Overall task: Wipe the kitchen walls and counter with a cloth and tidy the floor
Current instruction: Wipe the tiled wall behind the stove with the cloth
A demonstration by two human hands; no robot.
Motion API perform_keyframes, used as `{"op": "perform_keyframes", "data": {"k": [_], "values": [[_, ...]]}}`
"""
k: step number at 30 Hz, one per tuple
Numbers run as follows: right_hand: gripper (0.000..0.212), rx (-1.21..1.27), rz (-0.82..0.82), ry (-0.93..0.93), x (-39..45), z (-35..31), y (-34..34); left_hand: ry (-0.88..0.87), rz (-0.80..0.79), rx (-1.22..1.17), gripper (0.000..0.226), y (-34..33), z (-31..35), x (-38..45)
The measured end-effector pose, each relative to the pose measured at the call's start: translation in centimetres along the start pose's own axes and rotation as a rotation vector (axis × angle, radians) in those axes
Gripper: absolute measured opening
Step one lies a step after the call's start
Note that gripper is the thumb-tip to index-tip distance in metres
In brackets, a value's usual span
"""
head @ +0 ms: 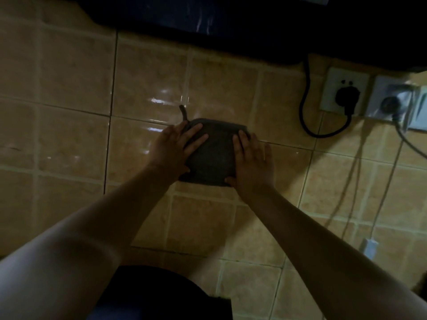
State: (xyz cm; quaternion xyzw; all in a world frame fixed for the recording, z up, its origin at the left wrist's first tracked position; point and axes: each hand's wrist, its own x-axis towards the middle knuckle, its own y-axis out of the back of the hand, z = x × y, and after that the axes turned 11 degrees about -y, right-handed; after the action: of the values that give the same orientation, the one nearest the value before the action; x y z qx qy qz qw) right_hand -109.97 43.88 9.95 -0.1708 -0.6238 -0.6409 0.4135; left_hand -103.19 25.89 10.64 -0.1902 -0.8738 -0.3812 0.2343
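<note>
Dark cloth flat on tan wall tiles, left of wall plug. Left hand and right hand pressed flat on cloth, fingers spread, gripping nothing. Hands hide cloth sides. Small loop sticks out top. Room dim; shape above cloth too dark to make out.

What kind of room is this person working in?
Most likely a kitchen, dimly lit. Both hands, left hand and right hand, press a dark grey square cloth flat on a glossy beige tiled wall, beside a white wall socket holding a black plug.
</note>
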Motion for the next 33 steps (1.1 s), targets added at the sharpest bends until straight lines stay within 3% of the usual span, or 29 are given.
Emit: {"op": "perform_keyframes", "data": {"k": [14, 22, 33], "values": [[0.105, -0.034, 0.049, 0.021, 5.4, 1.0, 4.1, 0.146, -0.049, 0.089, 0.095, 4.6, -1.9, 3.7], [0.104, -0.021, 0.084, 0.01, 6.0, 2.9, 4.3, 0.108, -0.007, 0.107, 0.085, 6.1, -1.5, 4.8], [0.106, -0.107, 0.063, 0.006, 4.5, 6.8, 2.7, 0.046, 0.043, -0.05, 0.092, 5.8, 2.1, 4.9]]}}
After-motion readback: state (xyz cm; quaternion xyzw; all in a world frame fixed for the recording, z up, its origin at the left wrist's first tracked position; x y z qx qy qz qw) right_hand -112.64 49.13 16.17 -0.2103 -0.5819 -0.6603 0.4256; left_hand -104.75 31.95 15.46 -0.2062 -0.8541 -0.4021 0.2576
